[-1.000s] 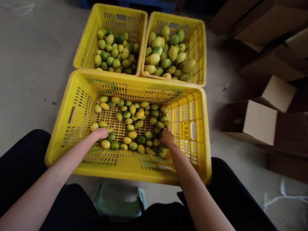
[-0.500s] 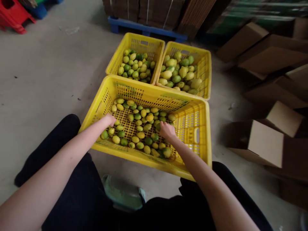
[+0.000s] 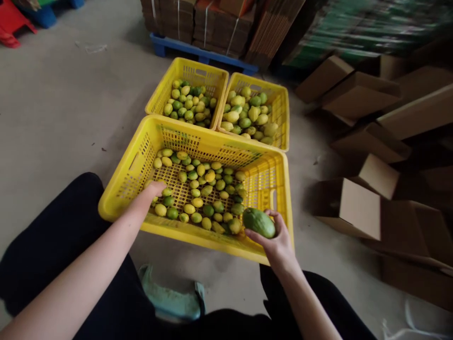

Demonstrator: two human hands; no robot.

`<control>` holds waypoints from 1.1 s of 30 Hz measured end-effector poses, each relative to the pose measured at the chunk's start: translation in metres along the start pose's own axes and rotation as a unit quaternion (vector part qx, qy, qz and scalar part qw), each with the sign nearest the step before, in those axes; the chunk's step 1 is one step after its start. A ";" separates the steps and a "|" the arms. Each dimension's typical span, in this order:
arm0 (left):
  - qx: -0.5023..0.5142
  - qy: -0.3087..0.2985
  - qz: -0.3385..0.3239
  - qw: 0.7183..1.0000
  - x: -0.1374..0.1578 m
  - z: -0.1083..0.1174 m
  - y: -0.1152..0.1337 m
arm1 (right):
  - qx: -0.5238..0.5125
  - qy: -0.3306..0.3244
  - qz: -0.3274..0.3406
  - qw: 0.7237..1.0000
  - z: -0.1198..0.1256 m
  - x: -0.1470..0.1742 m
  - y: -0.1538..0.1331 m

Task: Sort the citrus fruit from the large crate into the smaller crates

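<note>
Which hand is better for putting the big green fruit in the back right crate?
Probably the right hand: it holds the big green fruit, on the same side as the back right crate. The left hand is low in the front crate, toward its left end.

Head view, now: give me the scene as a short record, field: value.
right hand: holds a large green fruit between thumb and fingers, above the front crate's right end
left hand: low in the front crate's left part, among fruit; grip contents hidden
front crate: yellow, slotted; smaller green and yellow fruits spread on its floor
back-left crate: yellow, holds fruit
back-right crate: yellow, holds fruit
right side: cardboard boxes
</note>
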State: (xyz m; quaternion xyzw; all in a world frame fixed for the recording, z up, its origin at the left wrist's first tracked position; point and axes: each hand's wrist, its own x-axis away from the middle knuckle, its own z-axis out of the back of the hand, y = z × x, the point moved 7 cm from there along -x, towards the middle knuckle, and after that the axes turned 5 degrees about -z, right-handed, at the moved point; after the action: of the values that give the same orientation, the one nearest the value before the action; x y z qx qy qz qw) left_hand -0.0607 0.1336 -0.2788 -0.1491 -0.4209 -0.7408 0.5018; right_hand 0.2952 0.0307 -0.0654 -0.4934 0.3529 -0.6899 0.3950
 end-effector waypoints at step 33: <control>0.133 0.431 -0.386 0.805 0.263 0.135 0.232 | -0.079 -0.080 0.259 0.959 -0.074 0.078 -0.132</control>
State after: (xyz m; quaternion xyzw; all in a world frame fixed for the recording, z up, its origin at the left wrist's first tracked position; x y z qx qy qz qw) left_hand -0.0045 0.0425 0.0814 0.4285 -0.2783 -0.7984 0.3187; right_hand 0.1830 0.0266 0.0624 -0.4682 0.4891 -0.4922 0.5471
